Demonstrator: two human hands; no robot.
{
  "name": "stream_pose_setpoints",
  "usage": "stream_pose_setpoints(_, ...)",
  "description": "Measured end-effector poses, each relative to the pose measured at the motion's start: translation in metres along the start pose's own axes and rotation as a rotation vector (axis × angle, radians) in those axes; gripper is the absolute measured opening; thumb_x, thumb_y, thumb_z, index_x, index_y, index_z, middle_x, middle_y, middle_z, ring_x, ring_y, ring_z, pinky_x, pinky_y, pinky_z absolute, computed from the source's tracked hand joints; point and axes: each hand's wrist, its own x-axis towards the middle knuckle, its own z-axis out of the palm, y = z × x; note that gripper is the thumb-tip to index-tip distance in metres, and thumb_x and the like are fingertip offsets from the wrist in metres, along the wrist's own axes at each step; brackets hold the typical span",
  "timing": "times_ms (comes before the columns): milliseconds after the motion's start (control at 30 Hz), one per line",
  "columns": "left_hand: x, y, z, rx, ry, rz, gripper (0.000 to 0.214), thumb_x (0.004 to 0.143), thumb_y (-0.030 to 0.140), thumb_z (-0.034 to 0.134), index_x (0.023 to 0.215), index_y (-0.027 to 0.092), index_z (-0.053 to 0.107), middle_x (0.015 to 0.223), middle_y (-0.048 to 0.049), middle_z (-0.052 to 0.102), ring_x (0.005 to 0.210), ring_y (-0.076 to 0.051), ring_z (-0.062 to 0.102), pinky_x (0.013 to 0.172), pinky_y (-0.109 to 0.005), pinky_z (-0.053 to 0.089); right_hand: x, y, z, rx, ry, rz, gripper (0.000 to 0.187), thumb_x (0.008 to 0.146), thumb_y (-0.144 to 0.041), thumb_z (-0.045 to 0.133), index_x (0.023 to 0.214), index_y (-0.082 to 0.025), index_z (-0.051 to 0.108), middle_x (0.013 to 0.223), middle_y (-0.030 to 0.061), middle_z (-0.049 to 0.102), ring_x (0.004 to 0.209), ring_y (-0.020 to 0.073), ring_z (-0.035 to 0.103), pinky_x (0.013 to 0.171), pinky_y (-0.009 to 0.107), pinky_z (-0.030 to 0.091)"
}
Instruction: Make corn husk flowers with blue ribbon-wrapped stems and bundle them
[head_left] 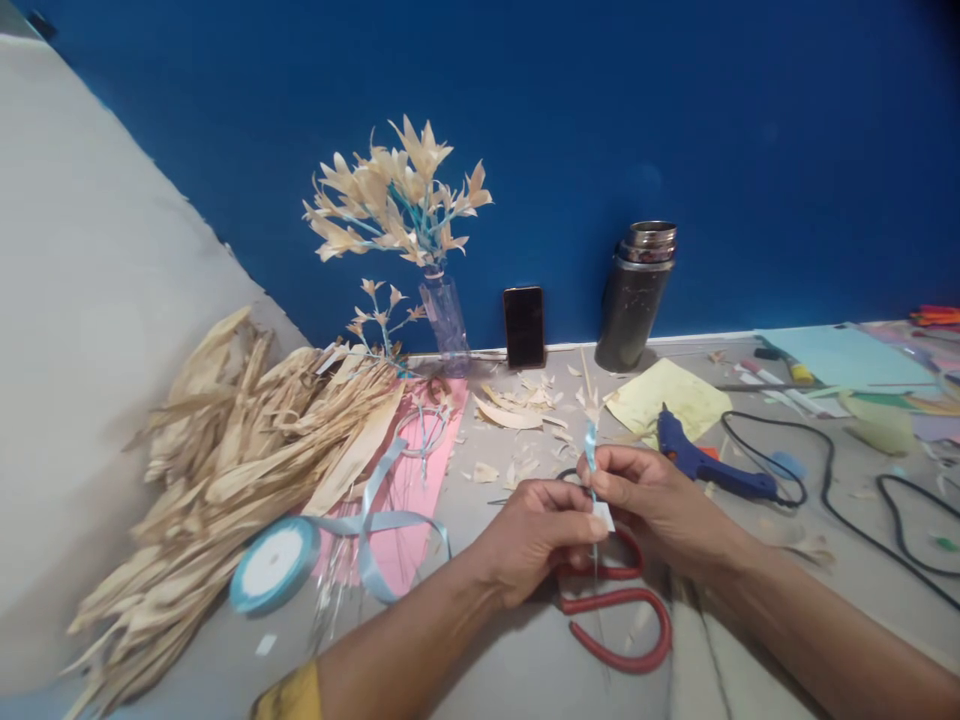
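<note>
Left hand [531, 535] and right hand [645, 490] partly cover blue-wrapped stem [591, 440] and red-handled scissors [663, 630]; stem's thin lower end blurred. Yellow sleeve [291, 697] and dried husks [240, 475] cropped by bottom edge. Black cord [829, 480] runs out at right edge; orange item [937, 316] there too small to identify

Your left hand [534, 535] and right hand [651, 492] pinch the ribbon-wrapped flower stem [590, 447] over red-handled scissors [622, 598]; a blue glue gun [701, 465] lies right.

Two hands [536, 525] [651, 492], apparently one stem [590, 442]
</note>
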Motion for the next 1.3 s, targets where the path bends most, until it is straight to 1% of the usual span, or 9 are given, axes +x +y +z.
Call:
stream_pose_setpoints(133, 0.001, 0.002, -0.001, -0.01, 0.06, 0.099, 0.029, 0.056, 0.027, 0.084, 0.061, 0.016, 0.058, 0.049, 0.0044, 0.052, 0.043, -0.007, 0.043, 0.049, -0.022, 0.032, -0.001, -0.009, 0.001, -0.045, 0.133, -0.042, 0.035, 0.081, -0.05, 0.073, 0.08, -0.015, 0.066, 0.066, -0.0017, 0.056, 0.052, 0.0076, 0.042, 0.048, 0.021, 0.031)
stream_pose_setpoints(233, 0.003, 0.007, -0.006, 0.02, 0.196, 0.259, 0.026, 0.062, 0.028, 0.081, 0.06, 0.016, 0.058, 0.046, 0.0045, 0.051, 0.044, -0.007, 0.041, 0.049, -0.021, 0.03, -0.003, -0.014, 0.003, -0.242, 0.215, -0.036, 0.04, 0.083, -0.054, 0.068, 0.079, -0.014, 0.068, 0.064, -0.0004, 0.059, 0.049, 0.0067, 0.039, 0.046, 0.02, 0.028)
stream_pose_setpoints(300, 0.005, 0.01, -0.009, 0.017, 0.298, 0.341, 0.025, 0.063, 0.026, 0.081, 0.06, 0.016, 0.058, 0.047, 0.0056, 0.049, 0.045, -0.006, 0.04, 0.05, -0.021, 0.029, -0.004, -0.012, 0.005, -0.353, 0.164, 0.053, 0.038, 0.079, -0.052, 0.07, 0.076, -0.015, 0.067, 0.064, 0.0008, 0.063, 0.047, 0.0067, 0.041, 0.044, 0.02, 0.028)
stream_pose_setpoints(400, 0.006, 0.011, -0.013, -0.035, 0.358, 0.383, 0.026, 0.063, 0.026, 0.081, 0.062, 0.017, 0.056, 0.048, 0.0078, 0.046, 0.045, -0.005, 0.038, 0.049, -0.021, 0.028, -0.004, -0.002, 0.009, -0.336, 0.061, 0.161, 0.032, 0.074, -0.046, 0.075, 0.078, -0.017, 0.064, 0.056, -0.003, 0.06, 0.042, 0.0065, 0.04, 0.042, 0.02, 0.026)
stream_pose_setpoints(500, 0.006, 0.01, -0.014, -0.044, 0.346, 0.382, 0.027, 0.064, 0.027, 0.08, 0.062, 0.017, 0.056, 0.046, 0.008, 0.044, 0.045, -0.005, 0.037, 0.049, -0.021, 0.026, -0.003, 0.006, 0.011, -0.294, 0.037, 0.156, 0.031, 0.076, -0.045, 0.073, 0.073, -0.018, 0.059, 0.046, -0.0076, 0.05, 0.039, 0.0056, 0.035, 0.042, 0.02, 0.023)
stream_pose_setpoints(667, 0.005, 0.009, -0.013, -0.041, 0.296, 0.353, 0.025, 0.063, 0.026, 0.08, 0.062, 0.016, 0.057, 0.05, 0.0066, 0.048, 0.046, -0.005, 0.037, 0.05, -0.022, 0.028, -0.005, 0.004, 0.013, -0.253, -0.007, 0.149, 0.034, 0.077, -0.046, 0.073, 0.07, -0.018, 0.056, 0.059, -0.0036, 0.06, 0.044, 0.005, 0.039, 0.043, 0.019, 0.024)
stream_pose_setpoints(833, 0.007, 0.005, -0.016, -0.037, 0.239, 0.335, 0.022, 0.065, 0.027, 0.08, 0.063, 0.015, 0.061, 0.05, 0.0058, 0.049, 0.047, -0.005, 0.037, 0.051, -0.022, 0.028, -0.006, 0.004, 0.015, -0.245, 0.013, 0.159, 0.036, 0.076, -0.047, 0.074, 0.069, -0.017, 0.056, 0.058, -0.0039, 0.059, 0.044, 0.0049, 0.038, 0.043, 0.019, 0.025)
stream_pose_setpoints(1167, 0.005, 0.004, -0.013, -0.029, 0.212, 0.321, 0.027, 0.065, 0.03, 0.081, 0.059, 0.015, 0.059, 0.044, 0.0054, 0.047, 0.045, -0.006, 0.038, 0.05, -0.022, 0.027, -0.005, 0.007, 0.018, -0.206, 0.039, 0.173, 0.041, 0.072, -0.052, 0.077, 0.067, -0.017, 0.057, 0.052, -0.0059, 0.053, 0.043, 0.0047, 0.033, 0.043, 0.019, 0.022)
stream_pose_setpoints(1300, 0.003, 0.005, -0.014, 0.0, 0.199, 0.318, 0.03, 0.065, 0.035, 0.083, 0.063, 0.014, 0.062, 0.046, 0.0042, 0.05, 0.045, -0.006, 0.04, 0.051, -0.022, 0.027, -0.004, 0.006, 0.019, -0.222, 0.029, 0.167, 0.039, 0.074, -0.052, 0.076, 0.071, -0.016, 0.061, 0.054, -0.005, 0.055, 0.043, 0.0043, 0.033, 0.043, 0.019, 0.022)
